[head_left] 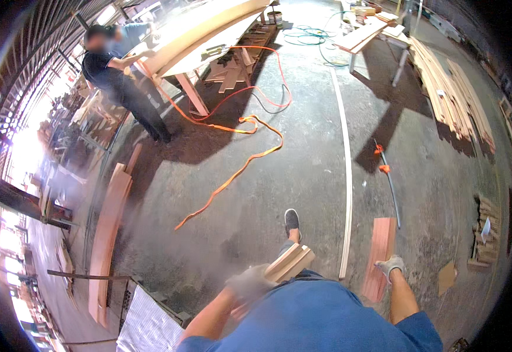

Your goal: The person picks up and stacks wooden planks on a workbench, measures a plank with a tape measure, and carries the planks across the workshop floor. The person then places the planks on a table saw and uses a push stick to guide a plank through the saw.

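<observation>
My left hand [250,285], in a pale work glove, is closed on a short bundle of light wooden boards [291,264] beside my body. The glove is a little blurred, and the boards' near ends are hidden by my hand and blue shirt. At my right side, my gloved right hand [391,267] grips the edge of a reddish wooden board [380,249]. Beyond that board's far end a bar clamp [389,182] with orange jaws lies on the concrete floor.
An orange strap [238,170] snakes across the floor ahead. A person [121,76] in dark clothes stands at a large worktable [232,29], far left. Long planks [110,234] lie left; stacked timber [444,88] lies right, near a small wood-laden table [361,38].
</observation>
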`<state>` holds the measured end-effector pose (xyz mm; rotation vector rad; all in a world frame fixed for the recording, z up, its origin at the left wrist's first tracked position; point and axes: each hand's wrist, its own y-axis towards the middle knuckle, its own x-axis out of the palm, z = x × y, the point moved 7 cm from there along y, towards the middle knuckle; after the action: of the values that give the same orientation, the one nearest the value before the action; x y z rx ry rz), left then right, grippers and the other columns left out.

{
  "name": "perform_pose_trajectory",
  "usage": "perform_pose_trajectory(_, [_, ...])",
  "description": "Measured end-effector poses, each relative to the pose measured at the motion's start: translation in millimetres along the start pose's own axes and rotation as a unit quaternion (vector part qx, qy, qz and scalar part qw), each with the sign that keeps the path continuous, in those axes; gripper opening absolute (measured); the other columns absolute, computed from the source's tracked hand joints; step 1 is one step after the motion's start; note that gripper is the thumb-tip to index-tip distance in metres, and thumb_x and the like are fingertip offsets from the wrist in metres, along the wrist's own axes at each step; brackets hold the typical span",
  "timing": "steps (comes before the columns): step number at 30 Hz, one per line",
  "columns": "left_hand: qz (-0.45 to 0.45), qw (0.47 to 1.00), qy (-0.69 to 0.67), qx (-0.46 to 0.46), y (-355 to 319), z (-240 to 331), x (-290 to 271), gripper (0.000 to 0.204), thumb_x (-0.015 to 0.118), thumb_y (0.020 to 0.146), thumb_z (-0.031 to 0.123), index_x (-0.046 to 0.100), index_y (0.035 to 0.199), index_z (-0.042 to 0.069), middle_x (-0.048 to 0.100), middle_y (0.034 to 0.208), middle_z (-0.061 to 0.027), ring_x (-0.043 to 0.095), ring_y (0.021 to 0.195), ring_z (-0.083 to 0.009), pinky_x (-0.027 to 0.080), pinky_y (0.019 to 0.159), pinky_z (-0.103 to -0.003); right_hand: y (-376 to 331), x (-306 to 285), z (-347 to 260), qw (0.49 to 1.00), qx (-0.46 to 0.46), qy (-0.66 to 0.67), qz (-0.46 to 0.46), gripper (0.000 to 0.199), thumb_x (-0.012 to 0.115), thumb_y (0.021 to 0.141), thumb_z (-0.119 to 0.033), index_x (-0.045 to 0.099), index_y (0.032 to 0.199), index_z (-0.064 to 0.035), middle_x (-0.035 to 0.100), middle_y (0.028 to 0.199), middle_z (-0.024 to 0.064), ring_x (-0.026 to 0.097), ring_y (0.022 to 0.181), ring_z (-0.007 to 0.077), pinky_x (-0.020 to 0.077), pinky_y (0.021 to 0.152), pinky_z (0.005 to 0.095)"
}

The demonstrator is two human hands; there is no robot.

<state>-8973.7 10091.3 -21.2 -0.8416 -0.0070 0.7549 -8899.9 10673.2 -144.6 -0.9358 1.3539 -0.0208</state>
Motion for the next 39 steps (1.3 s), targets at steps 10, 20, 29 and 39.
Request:
perform_pose_trajectory(10, [-0.075,0.996,0.03,-0.029,187,134,-199,0.084,0.084,0.079,0.055,0.063,0.147,0.01,0.073,0.133,-0.016,0.068,0.123,-0.0322,0.051,0.106,-0.041,103,10,-134,0.991,0.003,-0.043,-0.125,0.061,0.085,0.081,-0.045,0.076,0.124,-0.0021,0.078,0.118,0.0164,0.073,0.107,0.0327,0.0586,0.087,0.0477])
perform_pose_trajectory(20, [-0.025,0.996,-0.031,-0.08,380,220,-356,0.078,0.084,0.084,0.053,0.065,0.144,0.007,0.073,0.132,-0.0149,0.067,0.124,-0.0274,0.051,0.106,-0.04,286,51,-242,0.969,0.047,-0.138,-0.201,0.044,0.065,0.097,-0.038,0.077,0.125,-0.0058,0.074,0.13,0.0218,0.07,0.123,0.0408,0.0565,0.1,0.0499])
perform_pose_trajectory(29, [0.05,0.998,-0.019,-0.016,533,384,-504,0.056,0.076,0.094,0.049,0.073,0.128,0.004,0.077,0.114,-0.0235,0.075,0.107,-0.0365,0.056,0.091,-0.044,432,-241,-659,0.976,-0.184,-0.08,-0.09,0.061,0.077,0.076,-0.062,0.082,0.112,-0.0126,0.078,0.111,0.0215,0.076,0.106,0.0374,0.0589,0.09,0.0477])
perform_pose_trajectory(39, [0.046,0.971,-0.214,-0.093,712,534,-681,0.073,0.094,0.083,0.02,0.059,0.143,-0.004,0.074,0.125,-0.0128,0.071,0.109,-0.0193,0.06,0.094,-0.034,547,-413,-1050,0.934,-0.353,-0.052,-0.019,0.08,0.079,0.07,-0.071,0.076,0.11,-0.0016,0.072,0.12,0.0243,0.07,0.114,0.0415,0.0557,0.101,0.0465])
